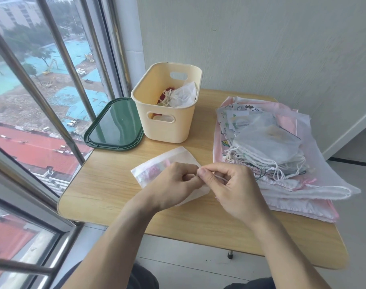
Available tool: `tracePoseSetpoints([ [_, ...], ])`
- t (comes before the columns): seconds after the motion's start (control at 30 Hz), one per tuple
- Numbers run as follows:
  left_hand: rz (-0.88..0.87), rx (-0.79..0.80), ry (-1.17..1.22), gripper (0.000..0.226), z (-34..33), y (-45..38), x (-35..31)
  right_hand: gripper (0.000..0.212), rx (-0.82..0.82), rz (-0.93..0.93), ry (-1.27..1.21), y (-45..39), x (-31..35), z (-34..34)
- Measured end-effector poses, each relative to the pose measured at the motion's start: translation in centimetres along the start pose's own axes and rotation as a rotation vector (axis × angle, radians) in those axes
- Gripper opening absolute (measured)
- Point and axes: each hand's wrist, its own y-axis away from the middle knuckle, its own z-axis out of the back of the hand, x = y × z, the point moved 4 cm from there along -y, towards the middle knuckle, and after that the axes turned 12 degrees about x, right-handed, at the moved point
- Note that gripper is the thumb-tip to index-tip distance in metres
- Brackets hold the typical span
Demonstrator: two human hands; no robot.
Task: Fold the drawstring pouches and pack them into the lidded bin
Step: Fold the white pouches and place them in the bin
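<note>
1. Lying flat on the light wooden table (pixel 107 184), under both sets of fingers: a white translucent drawstring pouch (pixel 167 161).
2. Pinching its thin white cord (pixel 219 177): left hand (pixel 171 184) and right hand (pixel 232 190), fingers curled, fingertips meeting.
3. Standing beyond the fingers: an open cream plastic bin (pixel 167 130).

No legible text, labels, brands or numbers, printed motifs on pouches (pixel 261 132) right of bin (pixel 167 113) unreadable

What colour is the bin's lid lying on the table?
Dark green; the lid lies left of the cream bin, clearest in the head view.
</note>
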Motion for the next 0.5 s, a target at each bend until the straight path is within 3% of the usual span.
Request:
tracePoseSetpoints([
  [0.1,-0.039,-0.157,-0.066,0.034,0.4,0.0,-0.3,0.01,-0.038,-0.018,-0.076,-0.3,-0.1,0.2],
  [0.2,-0.099,-0.324,0.049,0.022,1.2,0.2,-0.7,0.01,-0.096,-0.013,-0.17,-0.6,0.0,0.6],
  [0.27,-0.139,-0.353,0.077,0.019,1.6,0.3,-0.9,0.004,-0.099,-0.008,-0.235,-0.6,0.1,0.9],
  [0.4,-0.17,-0.188,0.094,0.032,1.9,0.5,-0.6,0.018,-0.075,0.053,-0.249,-0.4,0.3,1.3],
  [0.5,-0.165,-0.02,0.164,0.025,1.6,0.8,-0.8,0.018,-0.013,0.067,-0.193,-0.4,0.4,1.7],
])
